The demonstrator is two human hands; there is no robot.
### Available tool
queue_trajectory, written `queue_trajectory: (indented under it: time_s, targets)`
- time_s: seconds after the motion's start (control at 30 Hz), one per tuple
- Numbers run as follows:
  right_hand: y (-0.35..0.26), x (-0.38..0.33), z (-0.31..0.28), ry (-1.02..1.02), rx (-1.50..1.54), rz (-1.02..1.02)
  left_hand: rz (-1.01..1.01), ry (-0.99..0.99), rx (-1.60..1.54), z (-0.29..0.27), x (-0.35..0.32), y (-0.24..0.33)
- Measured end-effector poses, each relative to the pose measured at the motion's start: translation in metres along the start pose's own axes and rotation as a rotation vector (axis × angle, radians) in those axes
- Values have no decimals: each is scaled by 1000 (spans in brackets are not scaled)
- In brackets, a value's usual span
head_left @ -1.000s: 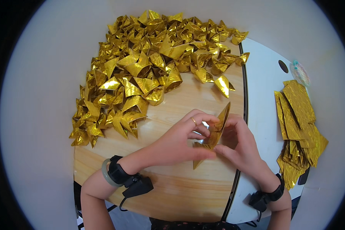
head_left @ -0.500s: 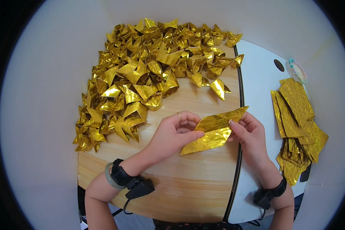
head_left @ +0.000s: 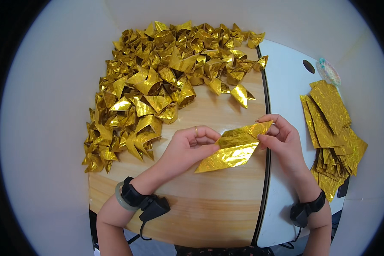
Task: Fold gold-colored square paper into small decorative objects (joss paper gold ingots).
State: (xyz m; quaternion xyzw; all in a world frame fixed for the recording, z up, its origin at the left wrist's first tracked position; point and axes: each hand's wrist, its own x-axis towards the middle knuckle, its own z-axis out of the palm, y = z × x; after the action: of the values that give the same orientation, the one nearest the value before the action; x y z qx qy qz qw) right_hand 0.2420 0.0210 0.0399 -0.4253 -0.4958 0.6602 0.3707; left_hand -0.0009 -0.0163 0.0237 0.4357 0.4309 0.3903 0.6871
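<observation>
A folded sheet of shiny gold paper (head_left: 232, 151), slanted with pointed ends, is held between my two hands above the wooden table. My left hand (head_left: 191, 147) pinches its left edge between thumb and fingers; a ring sits on one finger. At the upper right corner, my right hand (head_left: 283, 141) grips the paper with the thumb in front and the fingers behind. A crease runs lengthwise across the paper, its lower half catching the light. Beyond my hands lies a large heap of folded gold paper ingots (head_left: 149, 81). One ingot (head_left: 242, 96) lies nearest my hands.
Flat gold paper sheets (head_left: 328, 115) lie in an overlapping stack on the white table (head_left: 283, 85) at the right. A dark seam divides it from the wooden table (head_left: 200, 205). A small clear-and-teal item (head_left: 330, 71) is behind the stack. Pale walls surround the tables.
The gold paper has shifted slightly left. My right hand's fingers have moved up to its upper right corner, with the index finger now raised over the edge. The view has tilted a little.
</observation>
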Motion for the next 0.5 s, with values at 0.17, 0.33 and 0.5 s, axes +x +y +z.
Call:
queue_trajectory:
  time_s: [0.17, 0.33, 0.5]
  targets:
    - [6, -2, -5, -91, -664, -26, -10, 106, 482, 3, 1, 4]
    - [7, -1, 4, 71, -1082, -681, 359, 157, 928, 2, 0, -1]
    - [12, 1, -2, -293, -1163, -671, 585, 49, 1036, -5, 2, -6]
